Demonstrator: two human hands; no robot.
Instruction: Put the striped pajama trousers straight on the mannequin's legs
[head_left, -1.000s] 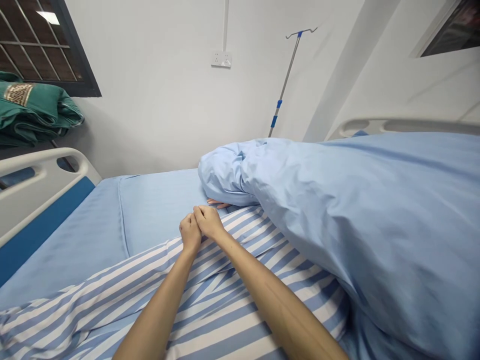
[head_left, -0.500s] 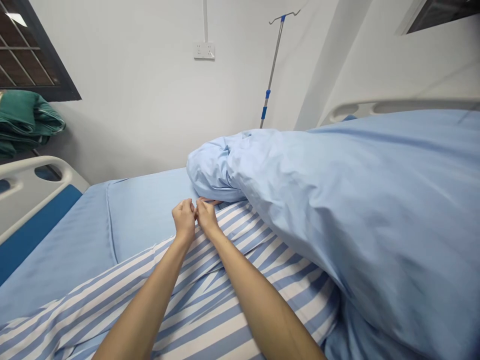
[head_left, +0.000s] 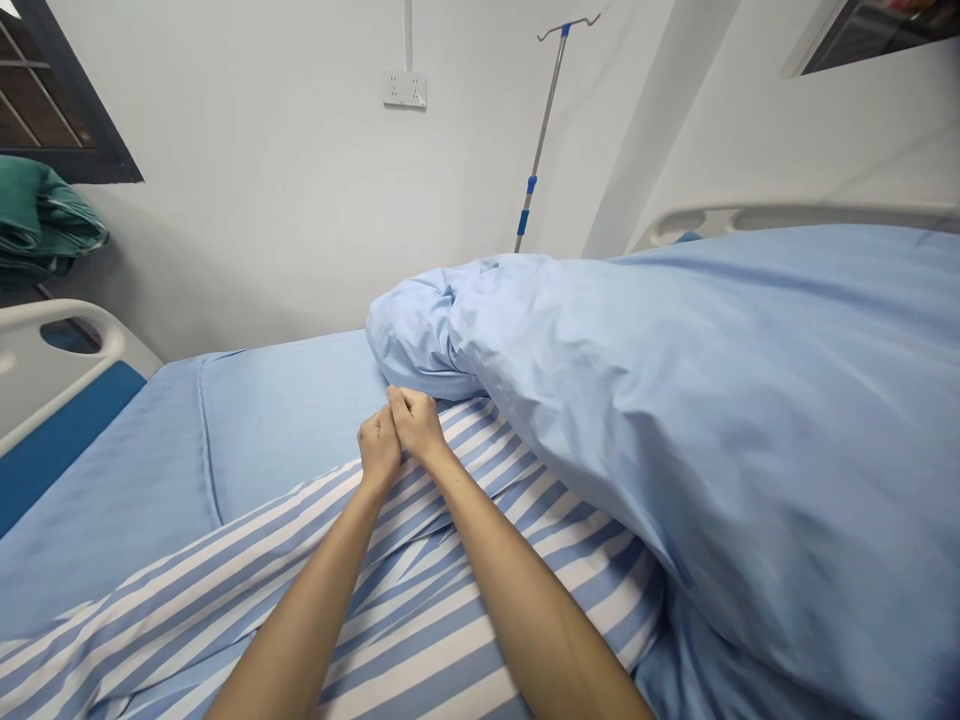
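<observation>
In the head view, both bare arms reach forward over striped cloth and end side by side. The left hand (head_left: 381,445) is curled closed, knuckles up, just above the near edge of the sheet (head_left: 300,390). The right hand (head_left: 417,425) is also curled closed and touches the left, its knuckles slightly farther forward. The backs of the hands hide the fingertips, so I cannot tell whether either one has hold of anything. The striped cloth (head_left: 420,640) lies rumpled below and around the forearms and runs up beneath the wrists. A thick quilt (head_left: 712,400) is heaped over its right part, and the quilt's rounded end sits just beyond the right hand. A bed board (head_left: 45,385) stands at the left; a drip stand (head_left: 544,125) rises behind the quilt.

What could go wrong, as I judge it: if the fingers do hold the cloth, a hard tug could strain it, because the quilt seems to weigh on part of it. The quilt's loose end could slump onto the hands if nudged and cover whatever they touch. With the hands pressed so close together, one could block or knock the other. The loose folds might also bunch under the wrists and drag along with them.
</observation>
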